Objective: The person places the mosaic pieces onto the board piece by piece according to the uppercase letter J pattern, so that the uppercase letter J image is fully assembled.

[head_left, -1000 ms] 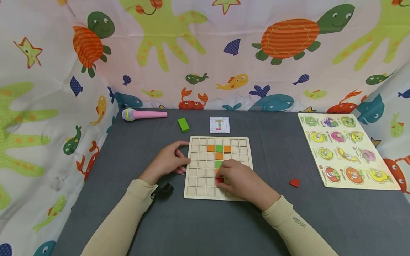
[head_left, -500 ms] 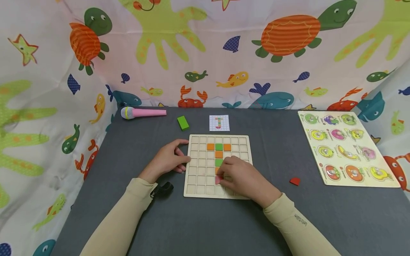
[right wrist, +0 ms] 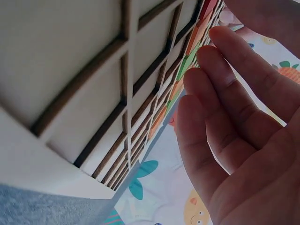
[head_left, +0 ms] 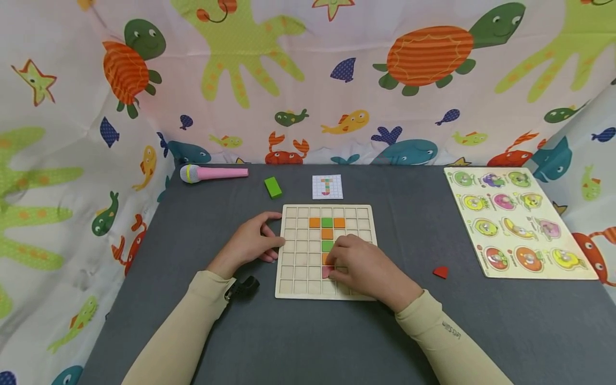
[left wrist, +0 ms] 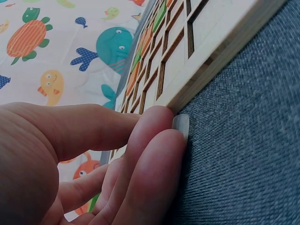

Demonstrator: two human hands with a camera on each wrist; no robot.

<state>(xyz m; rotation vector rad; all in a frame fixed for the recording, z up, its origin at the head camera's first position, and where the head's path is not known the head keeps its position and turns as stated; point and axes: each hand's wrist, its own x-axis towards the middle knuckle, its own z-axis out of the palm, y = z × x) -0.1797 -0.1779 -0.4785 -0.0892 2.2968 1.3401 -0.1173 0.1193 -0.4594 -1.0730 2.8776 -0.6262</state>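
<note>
A wooden grid board (head_left: 298,289) lies on the table with orange and green square tiles (head_left: 327,222) set into its cells in a T shape. Below the lowest orange tile (head_left: 325,259) is a red tile (head_left: 326,272), partly covered by my right hand (head_left: 366,270). That hand's thumb and index fingertip pinch the red tile in its cell; its other fingers (right wrist: 192,122) extend over the board. At the board's left edge rests my left hand (head_left: 250,240). Its thumb and fingertips (left wrist: 154,122) touch the wooden side, without curling round it.
A patterned card (head_left: 327,187), a green block (head_left: 272,187) and a pink toy microphone (head_left: 216,173) lie behind the board. To the right are a red quarter-round piece (head_left: 440,272) and a fruit puzzle board (head_left: 520,222). A printed curtain (head_left: 308,80) surrounds the table.
The red tile looks lighter than a second ago, while the right fingers stay at it with only a slight shift. My left hand holds its place; the head view has moved a little.
</note>
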